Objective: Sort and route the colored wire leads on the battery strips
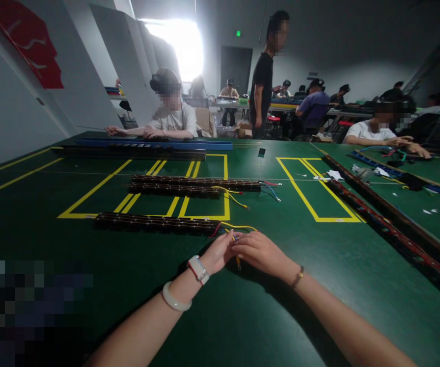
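My left hand [222, 251] and my right hand [262, 254] meet at the right end of the nearest long black strip [155, 223]. Both hands are closed, with fingers pinched around thin wires coming out of that strip. One yellow wire [239, 226] arches from the strip's end to my right hand. Nearer the strip, a red wire [216, 230] bends down beside my left fingers. Below the fingers pokes a yellow wire end with a ring terminal [238, 264]. My fingers hide the rest of the wires.
Two more black strips [174, 190] with loose wire ends lie farther back on the green table [266, 311], over yellow tape outlines. Long strips [388, 224] run along the right side. Blue and black rails [139, 148] lie at the far edge, where a person [172, 120] sits.
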`<state>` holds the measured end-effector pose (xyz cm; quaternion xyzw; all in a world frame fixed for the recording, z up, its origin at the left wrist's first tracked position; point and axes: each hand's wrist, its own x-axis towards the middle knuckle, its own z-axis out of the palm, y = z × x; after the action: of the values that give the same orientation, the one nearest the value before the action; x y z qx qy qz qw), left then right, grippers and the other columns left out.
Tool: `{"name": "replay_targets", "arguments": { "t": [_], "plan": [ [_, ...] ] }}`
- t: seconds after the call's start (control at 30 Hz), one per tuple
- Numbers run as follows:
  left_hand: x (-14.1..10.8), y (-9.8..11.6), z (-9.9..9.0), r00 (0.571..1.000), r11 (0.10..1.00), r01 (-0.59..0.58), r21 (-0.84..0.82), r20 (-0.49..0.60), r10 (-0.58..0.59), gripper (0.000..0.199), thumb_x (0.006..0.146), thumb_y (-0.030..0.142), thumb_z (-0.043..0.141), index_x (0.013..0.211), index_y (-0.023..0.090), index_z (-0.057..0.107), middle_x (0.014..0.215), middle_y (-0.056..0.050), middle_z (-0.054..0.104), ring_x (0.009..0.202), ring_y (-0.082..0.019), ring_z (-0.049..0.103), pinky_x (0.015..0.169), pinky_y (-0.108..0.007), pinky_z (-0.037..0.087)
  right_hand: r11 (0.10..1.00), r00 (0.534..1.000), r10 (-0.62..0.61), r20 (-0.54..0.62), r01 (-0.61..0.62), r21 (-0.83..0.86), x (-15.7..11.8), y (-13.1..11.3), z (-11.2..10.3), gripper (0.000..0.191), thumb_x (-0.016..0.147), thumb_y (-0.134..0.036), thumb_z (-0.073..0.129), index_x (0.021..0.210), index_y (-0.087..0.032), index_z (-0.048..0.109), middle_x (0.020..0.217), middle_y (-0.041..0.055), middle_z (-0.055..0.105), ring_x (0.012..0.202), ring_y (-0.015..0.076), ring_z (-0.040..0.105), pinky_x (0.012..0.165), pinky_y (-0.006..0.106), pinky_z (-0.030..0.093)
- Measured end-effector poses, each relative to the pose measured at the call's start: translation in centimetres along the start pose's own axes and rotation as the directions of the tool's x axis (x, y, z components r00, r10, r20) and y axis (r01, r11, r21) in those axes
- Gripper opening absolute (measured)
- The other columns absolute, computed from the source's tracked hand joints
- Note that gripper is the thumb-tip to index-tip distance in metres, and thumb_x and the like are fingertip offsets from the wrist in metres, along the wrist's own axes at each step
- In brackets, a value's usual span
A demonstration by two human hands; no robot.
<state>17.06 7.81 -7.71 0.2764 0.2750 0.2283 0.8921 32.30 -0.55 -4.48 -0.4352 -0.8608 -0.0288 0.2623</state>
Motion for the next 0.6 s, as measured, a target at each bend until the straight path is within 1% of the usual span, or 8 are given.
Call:
{"name": "replay_targets", "arguments": {
  "t": [0.07, 0.17, 0.23, 0.37, 0.43, 0.5, 0.53, 0.6],
  "plan": [
    [0.0, 0.0, 0.1, 1.000, 1.000, 0.002, 0.012, -0.001, -0.002, 0.023, 0.095, 0.023, 0.042, 0.093, 0.007, 0.059, 0.091, -0.013, 0.065, 0.071, -0.012, 0.062, 0.059, -0.019, 0.047, 0.999, 0.994, -0.005, 0.107, 0.009, -0.034, 0.1, -0.6, 0.2, 0.026, 0.091, -0.019, 0.047, 0.114, -0.021, 0.060, 0.108, 0.0059, 0.062, 0.107, 0.0141, 0.053, 0.095, 0.030, 0.040],
    [0.0, 0.0, 0.2, 1.000, 0.999, -0.023, 0.042, -0.020, 0.024, 0.023, 0.095, 0.023, 0.040, 0.090, 0.008, 0.057, 0.093, -0.014, 0.064, 0.077, -0.014, 0.063, 0.062, -0.021, 0.048, 0.994, 0.976, 0.069, 0.209, -0.051, -0.094, 0.1, -0.8, 0.5, 0.031, 0.088, -0.013, 0.048, 0.114, -0.025, 0.061, 0.108, 0.0045, 0.061, 0.102, 0.0144, 0.054, 0.092, 0.030, 0.041],
    [0.1, -0.1, 0.2, 0.998, 0.997, -0.043, 0.065, -0.038, 0.045, 0.021, 0.095, 0.023, 0.042, 0.090, 0.008, 0.057, 0.090, -0.012, 0.064, 0.074, -0.014, 0.063, 0.058, -0.020, 0.047, 0.989, 0.965, 0.082, 0.251, -0.048, -0.137, 0.2, -0.8, 0.8, 0.028, 0.088, -0.015, 0.051, 0.112, -0.025, 0.063, 0.108, 0.0051, 0.060, 0.101, 0.0157, 0.053, 0.091, 0.031, 0.042],
    [0.1, -0.3, 0.0, 0.999, 0.999, -0.032, 0.023, -0.013, 0.032, 0.019, 0.094, 0.022, 0.043, 0.090, 0.009, 0.057, 0.081, -0.009, 0.062, 0.065, -0.012, 0.060, 0.051, -0.019, 0.043, 0.978, 0.951, 0.033, 0.307, 0.033, -0.208, 0.9, -0.9, 0.9, 0.015, 0.088, -0.017, 0.054, 0.098, -0.016, 0.064, 0.103, 0.0077, 0.060, 0.105, 0.0191, 0.052, 0.090, 0.033, 0.042],
    [-0.1, -0.1, 0.1, 1.000, 0.999, 0.001, -0.040, 0.005, -0.001, 0.021, 0.094, 0.024, 0.043, 0.086, 0.009, 0.057, 0.075, -0.007, 0.061, 0.062, -0.012, 0.059, 0.051, -0.019, 0.043, 0.979, 0.953, -0.005, 0.304, 0.067, -0.193, 1.6, -0.8, 0.6, 0.012, 0.089, -0.018, 0.053, 0.093, -0.016, 0.064, 0.102, 0.0069, 0.060, 0.103, 0.0192, 0.052, 0.087, 0.032, 0.042],
    [-0.4, 0.2, 0.2, 1.000, 0.993, 0.000, -0.119, -0.019, -0.002, 0.022, 0.092, 0.025, 0.044, 0.080, 0.011, 0.056, 0.068, -0.005, 0.059, 0.058, -0.012, 0.057, 0.051, -0.021, 0.043, 0.990, 0.969, -0.003, 0.248, 0.038, -0.138, 2.4, -0.7, 0.2, 0.013, 0.090, -0.022, 0.052, 0.096, -0.018, 0.064, 0.103, 0.0058, 0.060, 0.098, 0.0174, 0.053, 0.085, 0.030, 0.043],
    [-0.5, 0.3, 0.3, 0.999, 0.986, -0.024, -0.162, -0.045, 0.017, 0.023, 0.091, 0.026, 0.044, 0.076, 0.012, 0.056, 0.065, -0.004, 0.058, 0.056, -0.012, 0.057, 0.052, -0.022, 0.044, 0.995, 0.979, 0.027, 0.200, -0.007, -0.100, 3.0, -0.6, -0.1, 0.015, 0.091, -0.024, 0.051, 0.099, -0.019, 0.064, 0.104, 0.0056, 0.060, 0.096, 0.0160, 0.054, 0.084, 0.029, 0.043],
    [-0.6, 0.4, 0.4, 0.994, 0.971, -0.080, -0.224, -0.094, 0.060, 0.025, 0.088, 0.025, 0.042, 0.070, 0.013, 0.054, 0.064, -0.005, 0.058, 0.058, -0.015, 0.058, 0.058, -0.027, 0.048, 0.991, 0.987, 0.136, 0.087, -0.135, -0.015, 4.4, -0.4, -0.6, 0.019, 0.093, -0.025, 0.048, 0.103, -0.019, 0.063, 0.104, 0.0058, 0.060, 0.094, 0.0139, 0.054, 0.082, 0.026, 0.043]
  ]
}}
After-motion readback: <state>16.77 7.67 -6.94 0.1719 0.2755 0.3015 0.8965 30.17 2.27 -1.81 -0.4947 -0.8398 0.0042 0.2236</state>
